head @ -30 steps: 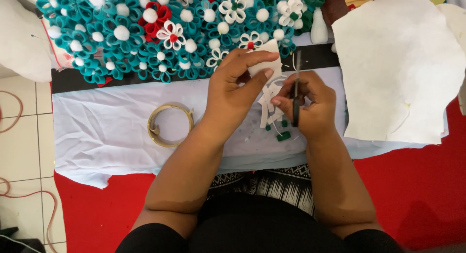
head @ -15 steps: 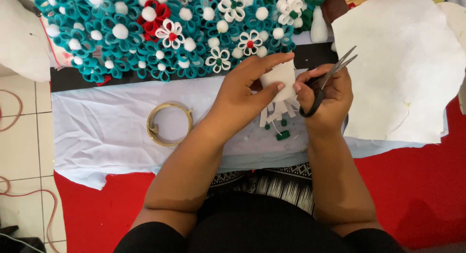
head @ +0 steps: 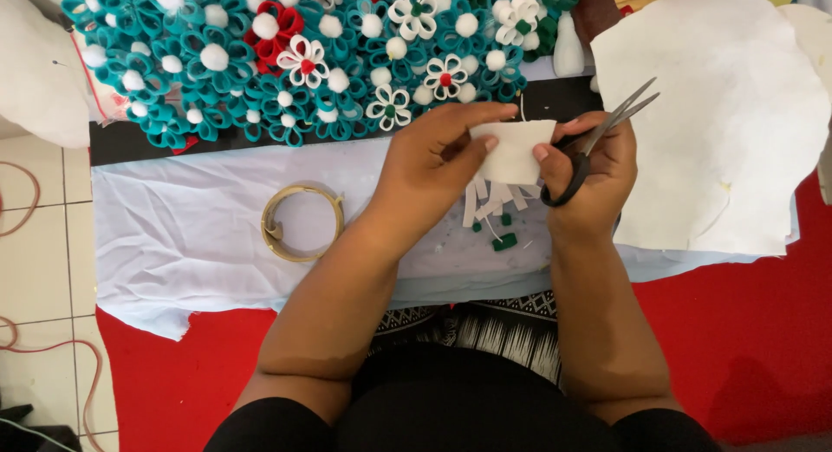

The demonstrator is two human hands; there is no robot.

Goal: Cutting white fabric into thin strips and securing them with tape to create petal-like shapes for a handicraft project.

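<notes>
A small white piece of felt [head: 513, 150] is held up just above the pale blue cloth [head: 191, 244], between the person's two hands and in front of the black strip at the foot of the flower panel. The left hand [head: 438, 162] pinches it along its left and upper edge, thumb underneath and fingers curled over the top. The right hand [head: 598, 170] touches the piece's right edge with a fingertip while its thumb and fingers are closed through the loops of a pair of black-handled scissors [head: 598, 140], whose blades are shut and point up and away to the right, clear of the felt. Directly below the piece lie several narrow white felt strips [head: 490, 201] and a few small green felt scraps [head: 504, 241] on the cloth. To cut another strip well, it would seem best to keep the felt taut between the pinching fingers, keep the left fingertips back from the cutting line, and run the blades parallel to the straight edge so the strip matches the ones already lying there. Further left on the cloth rests a tan ring-shaped roll of tape [head: 302, 222]. Behind it all spreads a panel of teal, white and red felt flowers [head: 286, 62] with white pompom centres, and a large sheet of white felt [head: 719, 123] lies to the right over red fabric [head: 754, 339].
</notes>
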